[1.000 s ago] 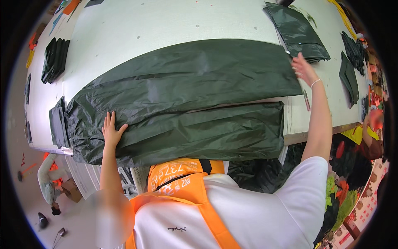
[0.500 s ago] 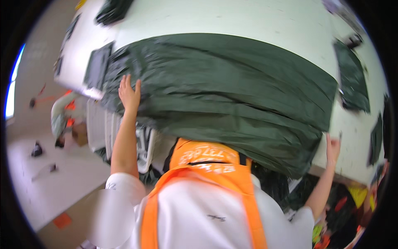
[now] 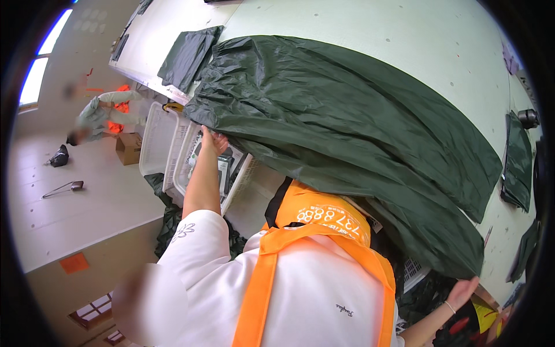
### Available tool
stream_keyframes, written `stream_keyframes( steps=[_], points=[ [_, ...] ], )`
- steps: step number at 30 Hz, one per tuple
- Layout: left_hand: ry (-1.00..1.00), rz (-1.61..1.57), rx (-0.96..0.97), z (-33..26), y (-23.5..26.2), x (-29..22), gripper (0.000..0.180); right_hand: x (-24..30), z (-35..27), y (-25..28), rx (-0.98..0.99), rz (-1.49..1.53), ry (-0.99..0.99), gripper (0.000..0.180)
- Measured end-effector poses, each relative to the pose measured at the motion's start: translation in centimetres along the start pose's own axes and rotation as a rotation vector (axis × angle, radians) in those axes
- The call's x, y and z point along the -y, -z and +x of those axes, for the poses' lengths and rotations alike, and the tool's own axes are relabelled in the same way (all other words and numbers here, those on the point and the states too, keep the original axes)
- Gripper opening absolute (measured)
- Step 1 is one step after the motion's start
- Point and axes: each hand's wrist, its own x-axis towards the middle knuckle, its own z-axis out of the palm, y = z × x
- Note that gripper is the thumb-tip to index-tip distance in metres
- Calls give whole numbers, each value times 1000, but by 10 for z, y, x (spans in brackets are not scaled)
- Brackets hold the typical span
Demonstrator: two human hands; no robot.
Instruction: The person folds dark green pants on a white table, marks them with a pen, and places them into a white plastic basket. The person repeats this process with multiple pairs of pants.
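Observation:
A pair of dark green rain trousers point(image 3: 347, 121) lies across the white table, its gathered waist at the left and its two legs running to the right. The near leg hangs over the table's front edge. At the near corner of the waist, my left hand point(image 3: 215, 141) is closed on the fabric edge, with the fingertips partly hidden. Down at the near leg's hem, my right hand point(image 3: 461, 294) pinches the corner of the cloth. A folded dark green piece point(image 3: 188, 58) lies beside the waist.
White plastic baskets point(image 3: 159, 136) stand under the table edge by my left arm, one holding packets. More folded green garments point(image 3: 518, 165) and a black cylindrical object point(image 3: 528, 118) are at the table's right. A person point(image 3: 95, 118) bends beside a cardboard box point(image 3: 128, 148) at far left.
My left hand has come off the top of the cloth to its near waist edge. My right hand has moved nearer and taken the hem. The two legs now show apart.

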Motion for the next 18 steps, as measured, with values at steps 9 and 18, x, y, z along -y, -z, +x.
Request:
stream_keyframes(
  steps=[9,18],
  points=[
    [-381,802,-266,-29,-37,-29,78,51,-23,-51,-204,-427,-122,43],
    [-334,738,-29,-47,-62,-22,69,65,-16,-81,-171,-715,-315,47]
  ],
)
